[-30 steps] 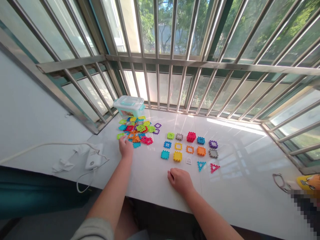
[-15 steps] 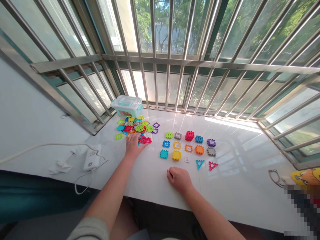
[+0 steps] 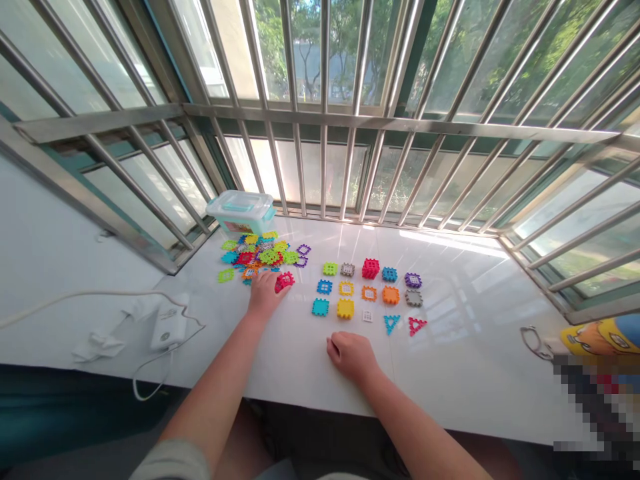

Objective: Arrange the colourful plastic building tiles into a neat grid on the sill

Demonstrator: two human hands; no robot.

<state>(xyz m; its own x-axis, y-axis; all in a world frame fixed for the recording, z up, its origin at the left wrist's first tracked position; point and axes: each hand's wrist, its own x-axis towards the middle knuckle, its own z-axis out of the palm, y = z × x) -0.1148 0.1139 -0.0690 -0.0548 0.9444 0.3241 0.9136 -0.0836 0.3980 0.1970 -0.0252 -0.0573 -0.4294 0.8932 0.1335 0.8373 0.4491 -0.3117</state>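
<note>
Two hands well apart on a glossy white countertop (image 3: 465, 380): left hand (image 3: 265, 295) stretched forward, fingertips (image 3: 273, 283) on a red notched plastic square (image 3: 285, 281), grip impossible to tell; right hand (image 3: 353, 357) loosely curled, resting empty. Just past the left hand, a messy heap of waffle-grid plastic tiles (image 3: 260, 257), right up against a clear lidded storage box with aqua trim (image 3: 241, 212). Off to the right, three loose rows of sorted tiles (image 3: 369, 293) running parallel to steel window bars (image 3: 325, 167), including one blue triangle (image 3: 391, 324) pointing down and one red triangle (image 3: 417, 325) pointing up.
</note>
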